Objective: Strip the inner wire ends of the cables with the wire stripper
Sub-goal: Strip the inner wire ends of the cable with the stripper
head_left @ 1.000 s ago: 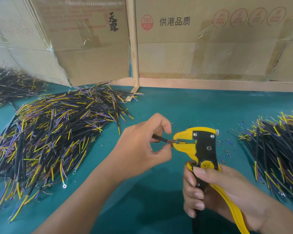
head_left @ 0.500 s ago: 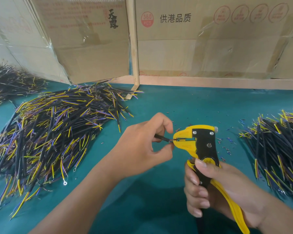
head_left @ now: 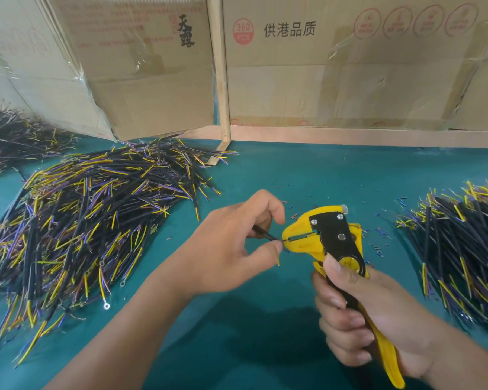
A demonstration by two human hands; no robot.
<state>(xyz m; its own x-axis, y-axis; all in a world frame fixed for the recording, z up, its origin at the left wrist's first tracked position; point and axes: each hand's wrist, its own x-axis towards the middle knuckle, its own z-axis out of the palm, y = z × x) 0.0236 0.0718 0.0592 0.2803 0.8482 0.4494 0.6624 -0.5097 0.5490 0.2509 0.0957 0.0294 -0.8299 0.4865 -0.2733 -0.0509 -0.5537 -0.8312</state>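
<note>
My left hand [head_left: 231, 246] pinches a short black cable [head_left: 261, 234] between thumb and fingers. A thin inner wire at its end reaches into the jaws of the yellow-and-black wire stripper [head_left: 326, 235]. A short yellow wire end hangs below my thumb. My right hand [head_left: 358, 316] grips the stripper's handles, thumb up by the round yellow dial. The tool's head points left toward the cable.
A large heap of black cables [head_left: 76, 220] with yellow and purple inner wires covers the green table [head_left: 321, 175] on the left. A second pile [head_left: 462, 249] lies at the right edge. Insulation scraps [head_left: 378, 243] dot the table behind the tool. Cardboard boxes [head_left: 335, 66] stand along the back.
The stripper's jaws have parted a little around the wire end. Both hands have stayed almost in place.
</note>
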